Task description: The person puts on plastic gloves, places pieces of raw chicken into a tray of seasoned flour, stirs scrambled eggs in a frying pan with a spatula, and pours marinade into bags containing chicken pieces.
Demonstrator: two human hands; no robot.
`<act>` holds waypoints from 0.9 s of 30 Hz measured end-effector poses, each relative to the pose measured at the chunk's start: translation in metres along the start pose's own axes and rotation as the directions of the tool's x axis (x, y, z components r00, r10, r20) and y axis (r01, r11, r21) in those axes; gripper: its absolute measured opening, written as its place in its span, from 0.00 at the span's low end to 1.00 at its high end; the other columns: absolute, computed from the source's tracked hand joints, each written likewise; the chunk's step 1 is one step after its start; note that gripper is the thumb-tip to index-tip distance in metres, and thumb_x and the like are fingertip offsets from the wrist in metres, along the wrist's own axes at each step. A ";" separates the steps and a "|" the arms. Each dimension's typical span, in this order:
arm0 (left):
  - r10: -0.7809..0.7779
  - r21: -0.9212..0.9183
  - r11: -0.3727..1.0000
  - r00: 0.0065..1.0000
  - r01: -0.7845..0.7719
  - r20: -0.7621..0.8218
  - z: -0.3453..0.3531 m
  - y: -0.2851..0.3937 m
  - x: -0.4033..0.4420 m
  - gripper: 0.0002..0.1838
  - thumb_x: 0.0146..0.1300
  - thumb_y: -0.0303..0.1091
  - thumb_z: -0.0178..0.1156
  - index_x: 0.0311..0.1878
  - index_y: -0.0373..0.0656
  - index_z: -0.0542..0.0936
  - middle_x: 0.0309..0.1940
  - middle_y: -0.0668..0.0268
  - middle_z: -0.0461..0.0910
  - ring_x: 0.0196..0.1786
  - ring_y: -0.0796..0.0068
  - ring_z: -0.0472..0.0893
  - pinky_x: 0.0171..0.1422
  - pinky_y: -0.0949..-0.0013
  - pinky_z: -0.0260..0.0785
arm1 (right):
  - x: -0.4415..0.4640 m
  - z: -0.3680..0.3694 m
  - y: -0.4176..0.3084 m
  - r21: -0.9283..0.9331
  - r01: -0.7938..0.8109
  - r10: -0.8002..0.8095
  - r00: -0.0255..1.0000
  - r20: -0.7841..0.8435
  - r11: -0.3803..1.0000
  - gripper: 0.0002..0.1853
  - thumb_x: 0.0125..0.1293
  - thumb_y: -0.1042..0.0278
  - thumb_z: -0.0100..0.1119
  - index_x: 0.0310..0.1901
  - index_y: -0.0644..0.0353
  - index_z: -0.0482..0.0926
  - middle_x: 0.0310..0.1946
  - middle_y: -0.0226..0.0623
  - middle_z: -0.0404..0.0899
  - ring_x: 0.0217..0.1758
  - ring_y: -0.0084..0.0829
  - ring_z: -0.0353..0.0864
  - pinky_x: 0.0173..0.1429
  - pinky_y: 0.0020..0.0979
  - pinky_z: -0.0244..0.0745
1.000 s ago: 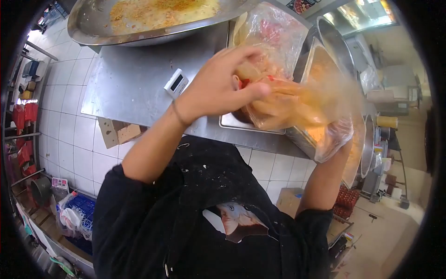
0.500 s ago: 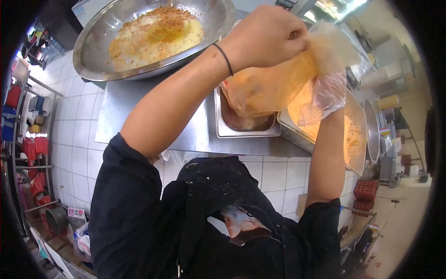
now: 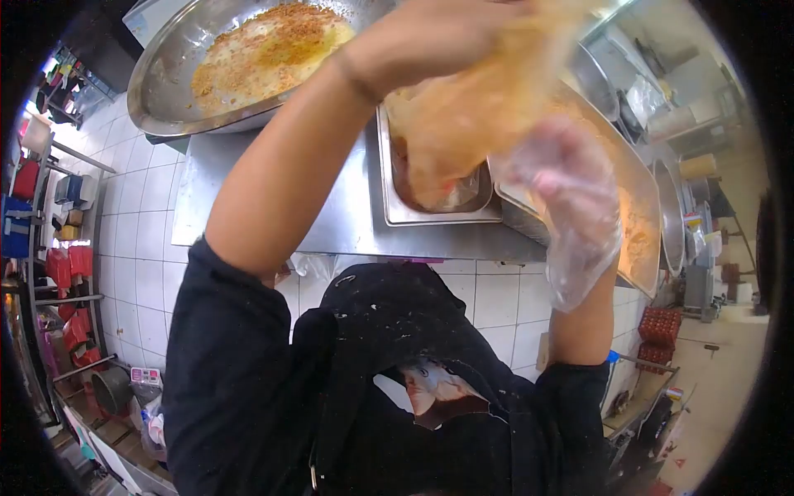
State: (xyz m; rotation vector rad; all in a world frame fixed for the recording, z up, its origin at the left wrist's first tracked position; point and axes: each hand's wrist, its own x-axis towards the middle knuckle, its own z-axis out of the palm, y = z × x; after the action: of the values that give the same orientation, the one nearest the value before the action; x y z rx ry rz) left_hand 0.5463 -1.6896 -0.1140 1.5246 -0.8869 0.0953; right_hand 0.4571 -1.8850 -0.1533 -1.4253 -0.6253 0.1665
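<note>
At the top of the head view, my left hand [image 3: 455,37] is closed on an orange-stained, see-through plastic bag [image 3: 463,120]. The bag hangs down into a small steel pan [image 3: 401,213], and motion smears its upper part. A loose clear plastic glove [image 3: 579,240] covers my right hand [image 3: 571,161] and reaches down over the wrist. That hand is raised just right of the bag, over the near side of a long tray [image 3: 647,273] of orange crumbly coating. Blur hides how its fingers lie, and I cannot tell whether they touch the bag.
A large steel bowl [image 3: 153,91] with pale liquid and orange-brown powder stands at the upper left of the steel table [image 3: 331,219]. Shelves with red items [image 3: 62,273] line the left side. White floor tiles [image 3: 132,231] show below the table's edge.
My left hand has moved slightly up and left with the bag. The right hand has come away from the bag's top, and its glove now sits further down over the wrist.
</note>
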 end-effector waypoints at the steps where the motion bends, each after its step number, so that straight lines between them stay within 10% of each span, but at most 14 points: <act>1: -0.055 -0.043 0.998 0.998 0.054 -0.018 -0.007 0.000 -0.017 0.22 0.61 0.43 0.49 0.52 0.36 0.70 0.48 0.62 0.73 0.51 0.68 0.72 0.55 0.69 0.64 | 0.000 -0.003 0.004 -0.057 0.026 -0.025 1.000 0.003 0.998 0.18 0.57 0.76 0.54 0.49 0.69 0.68 0.45 0.42 0.73 0.46 0.34 0.75 0.54 0.32 0.69; 3: -0.200 -0.653 0.750 0.977 0.107 -0.069 -0.008 -0.037 -0.050 0.18 0.55 0.46 0.54 0.39 0.41 0.74 0.34 0.61 0.77 0.35 0.69 0.77 0.42 0.66 0.70 | 0.000 -0.012 0.009 -0.166 0.066 -0.065 0.998 0.008 0.984 0.15 0.58 0.78 0.51 0.48 0.68 0.69 0.44 0.41 0.74 0.46 0.33 0.75 0.55 0.31 0.68; 5: 0.025 -0.823 0.567 1.000 -0.026 -0.014 -0.023 -0.053 -0.084 0.18 0.57 0.48 0.54 0.42 0.44 0.68 0.38 0.65 0.71 0.46 0.71 0.70 0.51 0.64 0.66 | 0.002 -0.021 0.006 -0.541 -0.068 0.000 0.992 -0.124 0.838 0.14 0.60 0.75 0.49 0.49 0.65 0.70 0.44 0.39 0.74 0.50 0.34 0.73 0.55 0.32 0.68; 7: -0.045 -0.881 0.471 0.996 -0.043 -0.072 -0.025 -0.050 -0.106 0.16 0.56 0.47 0.55 0.39 0.46 0.67 0.34 0.67 0.68 0.47 0.69 0.66 0.55 0.66 0.62 | 0.017 -0.032 0.004 -0.808 -0.038 0.013 0.999 -0.038 0.588 0.14 0.60 0.73 0.50 0.48 0.64 0.71 0.45 0.38 0.74 0.51 0.33 0.72 0.55 0.31 0.67; 9: 0.042 -0.895 0.432 0.994 -0.110 -0.102 -0.021 -0.061 -0.113 0.16 0.56 0.48 0.54 0.37 0.47 0.67 0.32 0.68 0.68 0.47 0.67 0.66 0.55 0.66 0.61 | 0.033 -0.032 0.030 -0.410 0.203 -0.172 0.979 0.111 0.889 0.16 0.57 0.69 0.53 0.48 0.60 0.72 0.44 0.38 0.74 0.51 0.35 0.72 0.55 0.31 0.67; 11: 0.098 -0.906 0.396 0.988 -0.148 -0.119 -0.018 -0.069 -0.116 0.15 0.56 0.48 0.55 0.36 0.48 0.67 0.32 0.68 0.67 0.46 0.66 0.66 0.55 0.67 0.60 | 0.062 -0.019 0.028 -0.812 0.517 -0.218 0.854 0.472 0.272 0.17 0.54 0.66 0.56 0.47 0.58 0.73 0.43 0.39 0.75 0.48 0.36 0.73 0.53 0.30 0.67; 13: 0.124 -0.917 0.369 0.986 -0.152 -0.113 -0.014 -0.073 -0.114 0.15 0.55 0.48 0.55 0.36 0.48 0.67 0.32 0.67 0.67 0.46 0.65 0.66 0.55 0.67 0.60 | 0.074 -0.004 0.036 -0.832 0.315 0.074 0.919 0.388 0.456 0.20 0.50 0.63 0.58 0.46 0.56 0.74 0.40 0.41 0.76 0.46 0.38 0.74 0.51 0.31 0.68; 17: -0.026 -0.820 0.551 0.979 -0.153 -0.200 -0.015 -0.060 -0.118 0.16 0.60 0.47 0.49 0.42 0.44 0.69 0.39 0.63 0.71 0.45 0.65 0.69 0.53 0.66 0.62 | 0.074 0.006 0.038 -0.882 -0.042 0.465 0.861 0.206 0.469 0.23 0.48 0.63 0.62 0.48 0.57 0.72 0.44 0.43 0.73 0.46 0.43 0.72 0.53 0.34 0.66; 19: -0.327 -0.750 0.658 0.874 -0.062 -0.360 -0.014 -0.045 -0.132 0.19 0.62 0.47 0.45 0.46 0.42 0.69 0.44 0.59 0.71 0.45 0.65 0.70 0.52 0.65 0.63 | 0.066 0.003 0.052 -0.909 0.047 0.212 0.966 0.147 0.413 0.18 0.50 0.61 0.59 0.44 0.55 0.74 0.39 0.45 0.74 0.44 0.43 0.73 0.50 0.35 0.67; 22: -0.372 -0.652 0.701 0.632 -0.289 -0.680 0.008 -0.077 -0.167 0.25 0.63 0.50 0.39 0.54 0.40 0.65 0.50 0.57 0.69 0.47 0.67 0.71 0.53 0.66 0.63 | 0.065 0.006 0.051 -0.897 -0.051 0.012 0.999 -0.051 0.440 0.13 0.55 0.59 0.54 0.37 0.58 0.74 0.36 0.46 0.75 0.42 0.44 0.74 0.48 0.39 0.67; 26: -0.108 0.174 0.953 0.817 0.246 -0.566 0.066 -0.070 -0.144 0.33 0.54 0.42 0.59 0.57 0.35 0.58 0.48 0.57 0.70 0.50 0.72 0.70 0.56 0.69 0.60 | 0.087 0.000 0.042 -0.957 -0.077 0.120 0.992 -0.045 0.280 0.15 0.58 0.59 0.51 0.38 0.64 0.73 0.35 0.50 0.75 0.41 0.42 0.74 0.47 0.35 0.68; 27: -0.171 0.112 0.949 0.783 0.293 -0.598 0.064 -0.071 -0.136 0.32 0.53 0.40 0.61 0.56 0.34 0.59 0.47 0.57 0.71 0.49 0.72 0.71 0.55 0.70 0.61 | 0.092 0.005 0.032 -0.876 -0.165 0.193 0.978 -0.083 0.454 0.15 0.58 0.60 0.51 0.39 0.64 0.73 0.34 0.48 0.75 0.41 0.39 0.75 0.46 0.33 0.68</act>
State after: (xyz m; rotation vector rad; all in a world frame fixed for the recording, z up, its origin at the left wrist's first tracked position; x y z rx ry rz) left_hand 0.4641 -1.6905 -0.2588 1.6449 -0.1901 0.4615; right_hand 0.5389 -1.8327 -0.1558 -2.5380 -0.5978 0.0088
